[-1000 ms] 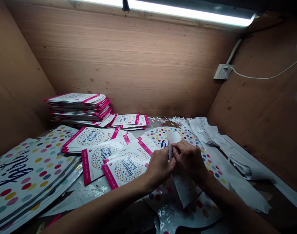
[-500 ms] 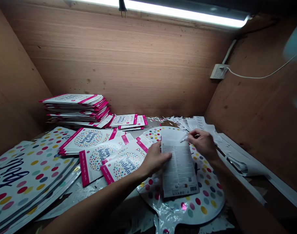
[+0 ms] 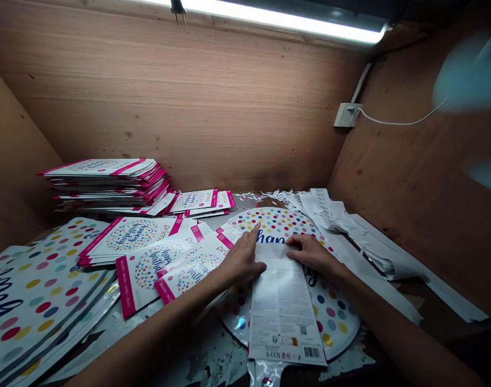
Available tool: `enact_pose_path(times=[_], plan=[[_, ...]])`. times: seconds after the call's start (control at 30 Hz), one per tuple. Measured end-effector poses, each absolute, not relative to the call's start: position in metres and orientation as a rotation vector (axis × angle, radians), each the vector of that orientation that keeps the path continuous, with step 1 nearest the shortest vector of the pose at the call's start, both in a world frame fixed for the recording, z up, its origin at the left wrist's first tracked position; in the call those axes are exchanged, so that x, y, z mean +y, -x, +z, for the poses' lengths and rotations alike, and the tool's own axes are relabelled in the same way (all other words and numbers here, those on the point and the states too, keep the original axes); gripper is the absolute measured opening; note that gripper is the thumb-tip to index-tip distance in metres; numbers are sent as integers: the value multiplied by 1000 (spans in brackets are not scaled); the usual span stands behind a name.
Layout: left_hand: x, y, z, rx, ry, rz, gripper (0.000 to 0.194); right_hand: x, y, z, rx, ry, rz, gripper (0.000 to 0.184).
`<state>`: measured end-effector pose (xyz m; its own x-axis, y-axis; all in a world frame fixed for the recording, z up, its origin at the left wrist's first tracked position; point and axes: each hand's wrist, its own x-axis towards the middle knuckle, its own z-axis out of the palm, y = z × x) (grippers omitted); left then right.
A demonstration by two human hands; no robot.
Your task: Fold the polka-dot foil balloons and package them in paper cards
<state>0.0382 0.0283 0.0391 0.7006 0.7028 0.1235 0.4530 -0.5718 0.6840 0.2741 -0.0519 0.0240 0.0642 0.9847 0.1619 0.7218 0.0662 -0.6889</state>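
Note:
A flat white paper packet (image 3: 283, 306), back side up with small print and a barcode, lies over a round foil balloon (image 3: 337, 317) with coloured dots and dark lettering. At the packet's upper left edge, my left hand (image 3: 242, 257) grips it, thumb on top. My right hand (image 3: 312, 253) has its fingers closed at the packet's top right edge. Left of my hands are "happy birthday" packets (image 3: 200, 263) with pink borders, overlapping one another. The balloon's tail (image 3: 267, 373) sticks out below the packet.
A tall stack of packets (image 3: 108, 185) stands at the back left, with a few more packets (image 3: 194, 200) beside it. Large dotted balloons (image 3: 39, 295) lie at left. White paper strips (image 3: 374, 247) cover the right side. A socket (image 3: 347, 115) hangs on the wooden wall.
The packet has come down nearer to me, over the balloon's lower part. My right hand pulled a small white strip away from its top, then returned to the top edge. The view swung right.

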Motion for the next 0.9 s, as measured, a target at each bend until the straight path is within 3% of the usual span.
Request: enact_pose_path(times=[0.33,0.5,0.63,0.7,0.9], plan=[[46,-43,19,676,-2560,387,83,-58,-252,26,-1940,1814,226,9],[29,-38,32,622,-2727,359,24,-79,-251,29,-2300,1591,83,39],[7,-31,39,516,-2888,239,19,-106,-259,30,-2483,1439,195,49],[-2,-28,43,590,-2897,170,35,-118,-257,27,-2460,1487,249,55],[-12,-32,42,1001,-2478,132,120,-139,-231,5,-2059,1748,194,52]])
